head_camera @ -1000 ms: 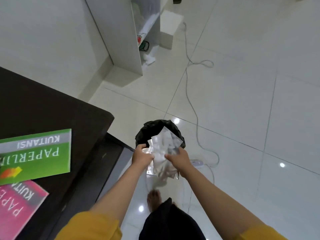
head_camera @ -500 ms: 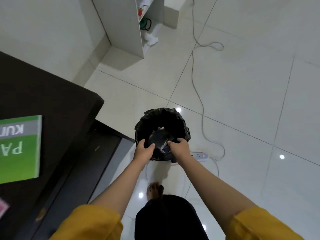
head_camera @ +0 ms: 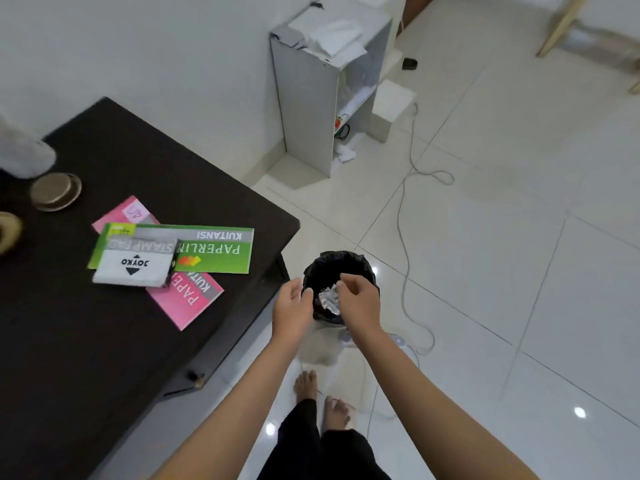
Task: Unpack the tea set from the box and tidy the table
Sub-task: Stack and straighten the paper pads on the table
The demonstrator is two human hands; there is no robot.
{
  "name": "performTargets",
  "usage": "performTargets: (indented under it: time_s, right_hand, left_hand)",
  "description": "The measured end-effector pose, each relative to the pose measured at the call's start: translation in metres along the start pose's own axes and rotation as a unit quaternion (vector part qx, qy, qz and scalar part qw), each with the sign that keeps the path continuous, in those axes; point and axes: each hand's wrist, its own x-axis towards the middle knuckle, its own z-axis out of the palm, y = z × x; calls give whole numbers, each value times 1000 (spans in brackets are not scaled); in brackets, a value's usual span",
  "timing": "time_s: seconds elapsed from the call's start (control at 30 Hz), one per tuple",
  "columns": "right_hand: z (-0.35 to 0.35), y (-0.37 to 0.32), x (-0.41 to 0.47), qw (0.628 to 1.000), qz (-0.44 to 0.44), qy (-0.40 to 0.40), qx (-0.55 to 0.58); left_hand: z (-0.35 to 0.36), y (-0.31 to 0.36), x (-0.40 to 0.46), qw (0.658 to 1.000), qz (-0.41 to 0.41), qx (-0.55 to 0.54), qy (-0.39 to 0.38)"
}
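A small bin with a black liner stands on the floor beside the dark table. Crumpled clear plastic wrapping lies inside the bin. My left hand hovers at the bin's left rim with relaxed fingers, holding nothing. My right hand is above the bin's right side, fingers loosely curled and empty. At the table's far left stand a round brown lid or saucer and part of a brown cup.
On the table lie a green receipt book, a pink one and a white stamp pad box. A white shelf unit stands by the wall. A cable and a power strip lie on the tiled floor near my bare feet.
The plastic wrapping went from my hands into the bin. Both hands let go and lifted off it. The view swung up and left, showing more of the table.
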Motion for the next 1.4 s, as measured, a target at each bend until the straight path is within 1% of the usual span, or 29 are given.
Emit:
performTargets:
  time_s: [0.1,0.23,0.33,0.43,0.53,0.63,0.77,0.8,0.9,0.93,0.97,1.03,1.1,1.17,1.27,1.4]
  right_hand:
    - [12,-27,-29,997,-68,-25,-5]
    - [41,-60,-46,986,-144,-78,-38]
    - [71,-81,-49,969,-197,-123,-89]
    - [107,-99,-43,946,-236,-169,-146]
    - [146,-118,-35,910,-272,-215,-228]
    - [181,-128,-24,871,-306,-233,-305]
    - [211,-136,-11,835,-320,-264,-362]
    - [215,-138,-7,818,-323,-265,-395]
    - [221,-137,4,726,-342,-261,-536]
    - [222,-135,8,703,-349,-261,-562]
    - [223,-134,12,691,-355,-261,-574]
    - [221,-131,20,689,-362,-254,-575]
    - [221,-133,26,698,-359,-249,-568]
    - [224,-134,28,716,-336,-260,-554]
    - [230,-134,28,740,-307,-288,-525]
    - [230,-131,29,737,-305,-323,-509]
  left_hand:
    - [-35,21,-23,997,45,-38,50]
    - [-86,37,-27,988,89,-45,120]
    - [-126,44,-21,979,85,-57,176]
    - [-165,46,-11,969,52,-66,231]
    - [-202,43,6,954,17,-88,285]
    - [-229,40,24,941,-24,-91,325]
    - [-245,41,44,937,-78,-127,317]
    - [-246,42,48,936,-85,-128,316]
    - [-244,46,57,934,-90,-131,319]
    - [-242,49,61,934,-86,-140,318]
    - [-241,52,64,934,-83,-153,313]
    - [-237,57,70,933,-73,-189,298]
    - [-232,60,76,935,-51,-215,277]
    - [-227,63,78,938,-51,-224,261]
    - [-222,64,85,937,-57,-206,277]
    - [-226,61,90,933,-67,-197,294]
